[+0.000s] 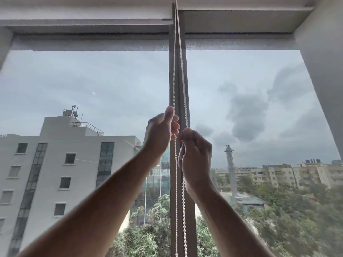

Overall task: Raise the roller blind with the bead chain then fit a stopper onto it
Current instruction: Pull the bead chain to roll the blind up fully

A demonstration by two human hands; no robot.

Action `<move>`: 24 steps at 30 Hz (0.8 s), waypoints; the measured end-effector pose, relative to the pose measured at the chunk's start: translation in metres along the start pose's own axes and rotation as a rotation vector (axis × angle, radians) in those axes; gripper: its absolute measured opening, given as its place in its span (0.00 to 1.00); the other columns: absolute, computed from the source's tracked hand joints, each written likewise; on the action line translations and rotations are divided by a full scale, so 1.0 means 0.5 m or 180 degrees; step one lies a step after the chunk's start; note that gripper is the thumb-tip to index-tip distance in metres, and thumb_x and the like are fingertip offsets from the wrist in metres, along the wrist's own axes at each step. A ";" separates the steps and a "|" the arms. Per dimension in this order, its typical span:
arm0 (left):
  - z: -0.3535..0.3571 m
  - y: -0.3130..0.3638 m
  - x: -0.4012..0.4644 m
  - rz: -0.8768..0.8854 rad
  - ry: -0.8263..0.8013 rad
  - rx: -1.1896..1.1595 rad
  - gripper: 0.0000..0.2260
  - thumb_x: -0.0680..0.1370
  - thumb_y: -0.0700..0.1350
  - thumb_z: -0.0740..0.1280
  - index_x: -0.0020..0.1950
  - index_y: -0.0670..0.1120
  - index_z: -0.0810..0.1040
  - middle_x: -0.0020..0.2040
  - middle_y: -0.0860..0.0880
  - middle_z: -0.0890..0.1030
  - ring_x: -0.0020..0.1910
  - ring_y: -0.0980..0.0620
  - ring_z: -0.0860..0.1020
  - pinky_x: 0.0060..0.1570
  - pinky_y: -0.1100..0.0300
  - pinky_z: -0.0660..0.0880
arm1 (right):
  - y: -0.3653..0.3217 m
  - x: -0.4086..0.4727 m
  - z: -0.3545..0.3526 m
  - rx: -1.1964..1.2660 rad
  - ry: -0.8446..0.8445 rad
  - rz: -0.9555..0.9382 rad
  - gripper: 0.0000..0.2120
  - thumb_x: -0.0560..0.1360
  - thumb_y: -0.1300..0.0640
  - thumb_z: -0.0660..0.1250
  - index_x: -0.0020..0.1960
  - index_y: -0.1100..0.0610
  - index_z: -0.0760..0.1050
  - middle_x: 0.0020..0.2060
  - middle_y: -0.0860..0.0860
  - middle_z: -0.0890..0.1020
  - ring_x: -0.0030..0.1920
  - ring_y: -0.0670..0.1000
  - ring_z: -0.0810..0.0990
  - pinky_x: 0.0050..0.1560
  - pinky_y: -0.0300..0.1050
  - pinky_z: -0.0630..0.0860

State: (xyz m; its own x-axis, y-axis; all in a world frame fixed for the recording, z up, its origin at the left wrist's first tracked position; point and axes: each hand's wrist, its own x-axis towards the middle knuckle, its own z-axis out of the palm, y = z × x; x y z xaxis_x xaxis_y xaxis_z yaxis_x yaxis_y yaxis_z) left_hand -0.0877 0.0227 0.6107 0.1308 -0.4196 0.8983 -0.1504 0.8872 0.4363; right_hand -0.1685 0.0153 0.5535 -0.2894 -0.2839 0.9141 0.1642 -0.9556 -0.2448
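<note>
A white bead chain (174, 75) hangs in two strands in front of the window's centre post, running from the top of the frame down past the bottom edge. The roller blind (83, 14) is rolled high, its white bottom edge sitting at the top left of the window. My left hand (161, 132) is raised and closed around the left strand with the thumb up. Just below and to the right, my right hand (194, 156) is closed around the right strand (183, 201). No stopper shows; anything inside the fingers is hidden.
The grey centre post (178, 89) splits the window into two panes. A white wall reveal (323, 62) slants down the right side. A second raised blind (241, 17) sits at the top right. Outside are a grey building, trees and cloudy sky.
</note>
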 end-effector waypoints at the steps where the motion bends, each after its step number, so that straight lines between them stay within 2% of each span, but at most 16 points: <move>1: 0.007 0.019 0.015 -0.0070 -0.0075 -0.0076 0.20 0.84 0.55 0.56 0.46 0.43 0.79 0.37 0.45 0.80 0.36 0.50 0.78 0.36 0.58 0.76 | 0.002 -0.008 -0.004 0.0003 -0.0012 0.0038 0.15 0.76 0.52 0.61 0.33 0.48 0.78 0.22 0.43 0.71 0.26 0.50 0.66 0.29 0.48 0.64; 3: 0.026 0.051 0.039 -0.0247 -0.0225 -0.0272 0.19 0.84 0.54 0.56 0.48 0.43 0.78 0.35 0.47 0.80 0.33 0.52 0.78 0.31 0.62 0.76 | 0.005 -0.017 -0.009 -0.0016 0.0004 0.0120 0.14 0.75 0.51 0.61 0.33 0.50 0.78 0.23 0.50 0.68 0.28 0.54 0.62 0.28 0.56 0.62; 4: 0.040 0.064 0.048 -0.0332 -0.0280 -0.0400 0.18 0.84 0.54 0.56 0.48 0.42 0.78 0.32 0.49 0.78 0.28 0.53 0.76 0.26 0.63 0.73 | 0.006 -0.018 -0.012 -0.0026 -0.0004 0.0139 0.13 0.74 0.52 0.61 0.33 0.50 0.77 0.23 0.52 0.67 0.28 0.54 0.61 0.26 0.56 0.61; 5: 0.054 0.074 0.052 -0.0392 -0.0287 -0.0536 0.18 0.84 0.52 0.56 0.46 0.42 0.78 0.28 0.50 0.74 0.24 0.54 0.72 0.23 0.63 0.68 | 0.007 -0.016 -0.016 -0.0001 -0.0062 0.0158 0.13 0.75 0.52 0.61 0.33 0.51 0.77 0.23 0.52 0.66 0.26 0.52 0.61 0.25 0.54 0.60; 7: 0.083 0.083 0.054 -0.0420 -0.0102 -0.0655 0.17 0.84 0.48 0.57 0.39 0.44 0.75 0.22 0.53 0.68 0.18 0.55 0.65 0.21 0.65 0.59 | 0.004 -0.012 -0.025 0.0278 -0.0318 0.0298 0.17 0.79 0.54 0.61 0.32 0.52 0.77 0.20 0.49 0.64 0.20 0.49 0.59 0.23 0.42 0.58; 9: 0.100 0.082 0.053 -0.0316 0.0155 -0.0508 0.17 0.82 0.47 0.57 0.33 0.46 0.71 0.22 0.53 0.66 0.19 0.52 0.63 0.24 0.63 0.58 | 0.001 -0.003 -0.039 0.0645 -0.0582 0.0516 0.23 0.83 0.56 0.59 0.30 0.51 0.75 0.18 0.44 0.63 0.18 0.44 0.58 0.22 0.35 0.57; 12: 0.096 0.076 0.052 -0.0163 0.0480 -0.0355 0.18 0.79 0.45 0.56 0.29 0.48 0.70 0.22 0.54 0.67 0.22 0.49 0.63 0.27 0.59 0.60 | -0.002 0.012 -0.066 0.0818 -0.0729 0.0801 0.22 0.84 0.49 0.58 0.34 0.55 0.77 0.22 0.47 0.62 0.21 0.45 0.58 0.23 0.35 0.58; 15: 0.083 0.072 0.043 0.0055 0.0762 -0.0119 0.21 0.80 0.45 0.56 0.26 0.48 0.69 0.19 0.56 0.70 0.25 0.49 0.67 0.31 0.54 0.65 | -0.010 0.050 -0.078 0.0355 -0.0497 0.0978 0.27 0.82 0.41 0.55 0.42 0.62 0.78 0.26 0.52 0.66 0.23 0.49 0.66 0.25 0.42 0.70; 17: 0.087 0.061 0.020 0.0176 0.0817 0.0109 0.20 0.81 0.45 0.55 0.28 0.48 0.69 0.21 0.55 0.72 0.25 0.52 0.69 0.32 0.56 0.66 | -0.024 0.089 -0.074 -0.0046 -0.0369 0.0979 0.28 0.82 0.39 0.54 0.46 0.61 0.80 0.29 0.54 0.73 0.28 0.50 0.75 0.32 0.45 0.78; 20: 0.090 0.025 -0.032 0.0268 0.0744 0.0200 0.19 0.82 0.44 0.55 0.30 0.48 0.69 0.25 0.54 0.70 0.27 0.54 0.68 0.31 0.57 0.63 | -0.050 0.145 -0.055 -0.0374 -0.0483 0.0969 0.26 0.80 0.37 0.56 0.52 0.58 0.80 0.39 0.55 0.82 0.41 0.51 0.82 0.44 0.48 0.79; 22: 0.085 -0.001 -0.067 0.0335 0.0654 0.0224 0.20 0.82 0.42 0.56 0.29 0.50 0.68 0.23 0.56 0.70 0.25 0.58 0.66 0.28 0.59 0.61 | -0.062 0.173 -0.034 -0.0279 -0.0564 0.1122 0.23 0.80 0.38 0.58 0.53 0.57 0.79 0.42 0.53 0.82 0.43 0.52 0.82 0.44 0.47 0.79; 24: 0.079 -0.020 -0.095 0.0443 0.0591 0.0239 0.20 0.81 0.39 0.56 0.29 0.50 0.68 0.23 0.56 0.69 0.25 0.58 0.64 0.26 0.63 0.59 | -0.073 0.190 -0.008 -0.0031 -0.0626 0.1373 0.21 0.81 0.40 0.60 0.53 0.58 0.77 0.43 0.54 0.82 0.43 0.54 0.83 0.42 0.49 0.81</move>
State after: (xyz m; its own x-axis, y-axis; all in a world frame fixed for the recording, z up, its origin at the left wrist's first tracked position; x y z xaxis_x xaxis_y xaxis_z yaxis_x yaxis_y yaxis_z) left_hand -0.1309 0.0262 0.5660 0.2804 -0.2456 0.9279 -0.2510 0.9143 0.3178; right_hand -0.2056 0.0227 0.6480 -0.0125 -0.6356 0.7719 0.2211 -0.7546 -0.6178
